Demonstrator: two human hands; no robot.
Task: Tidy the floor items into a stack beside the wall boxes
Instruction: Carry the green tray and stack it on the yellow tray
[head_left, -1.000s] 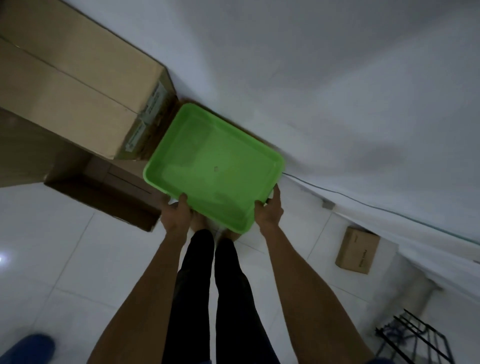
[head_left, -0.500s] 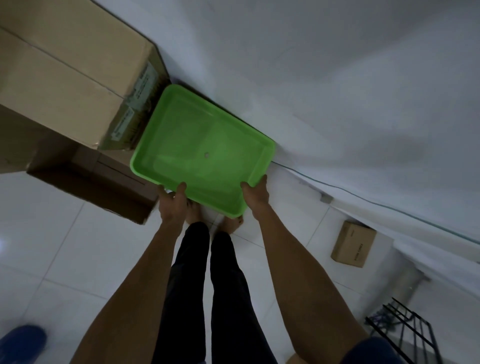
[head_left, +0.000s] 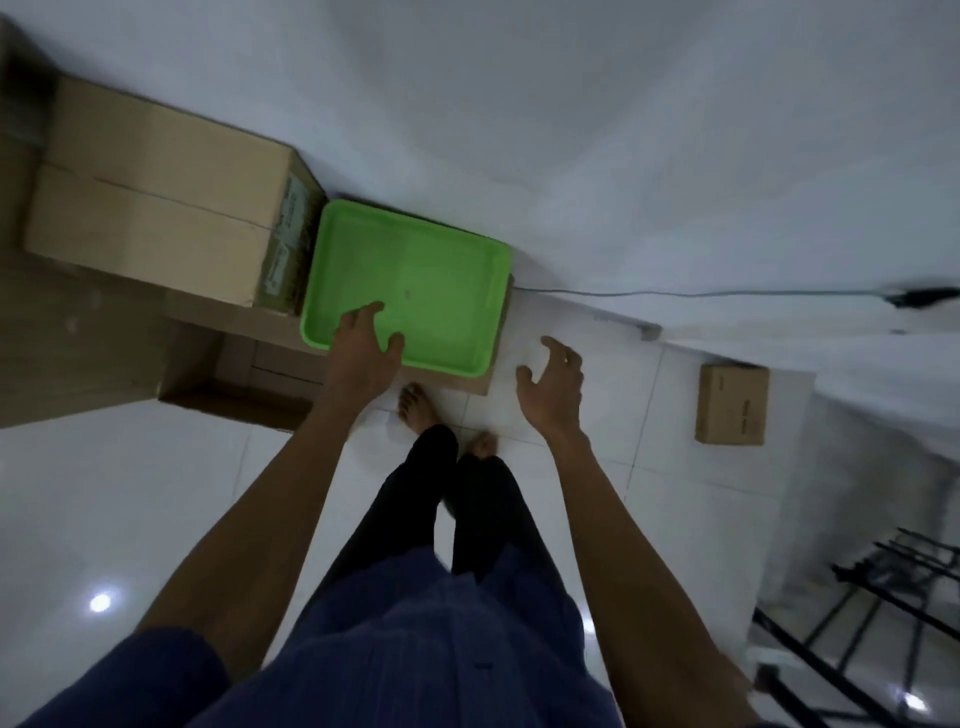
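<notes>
Green tray (head_left: 441, 291) sits on low carton (head_left: 457, 380), tight vs wall boxes (head_left: 156, 218) at its L. Placement looks done. L hand (head_left: 363, 353) spread wide over tray's near-L corner, contact unclear; R hand (head_left: 553, 387) loose, empty, just R of tray. Next prob. small box (head_left: 732, 405) well R of tray: bare tile between, rack (head_left: 883, 564) further R.

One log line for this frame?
green tray: on low cardboard box, beside wall box | left hand: open, over near rim | right hand: open, clear of tray | small box: on floor

Glossy plastic tray (head_left: 441, 280), matt cardboard boxes (head_left: 156, 208), shiny floor tiles (head_left: 130, 493)
</notes>
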